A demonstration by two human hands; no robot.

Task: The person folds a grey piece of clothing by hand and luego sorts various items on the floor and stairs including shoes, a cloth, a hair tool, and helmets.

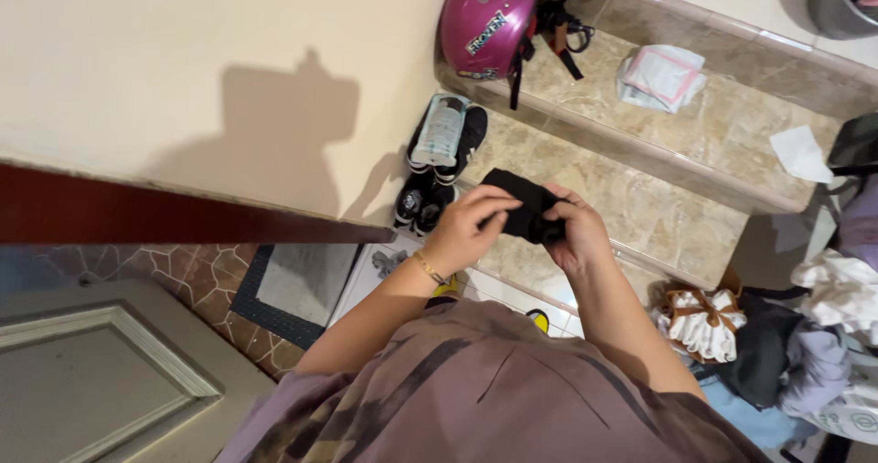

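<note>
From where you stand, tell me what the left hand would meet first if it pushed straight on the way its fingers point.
The left hand points right, across the black cloth it grips. Past that it would meet the right hand, holding the cloth's other side.

A clear plastic bottle [441, 130] with a pale label lies across the black shoes [437, 166] by the wall, at the left end of a marble step. Above it, on the next step up, a pink helmet [485, 26] carries a slanted white sticker [487, 33] with dark lettering on its side. To the right on that same step lies a flat soft white packet [662, 77] with a pink-edged panel on top. Further right, near the step's edge, lies a small white paper slip [799, 153], too blurred to tell any print.
</note>
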